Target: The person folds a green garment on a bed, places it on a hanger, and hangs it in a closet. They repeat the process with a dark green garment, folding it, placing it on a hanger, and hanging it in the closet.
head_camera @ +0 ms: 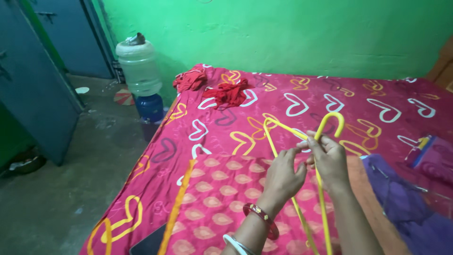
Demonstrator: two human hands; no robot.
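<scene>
Both hands meet over the bed: the left hand [282,175], red bangle [262,218] at the wrist, pinches its fingertips shut on the yellow hanger [302,134], and the right hand [329,159] has its fingers closed round the wire just below the hook. That hanger is held up above a pink patterned cloth [217,198] spread on the heart-print bedsheet [302,101]. Red clothes [230,92] lie near the far edge, a purple cloth [406,208] lies at the right, and a water jug [139,68] stands beside the bed.
</scene>
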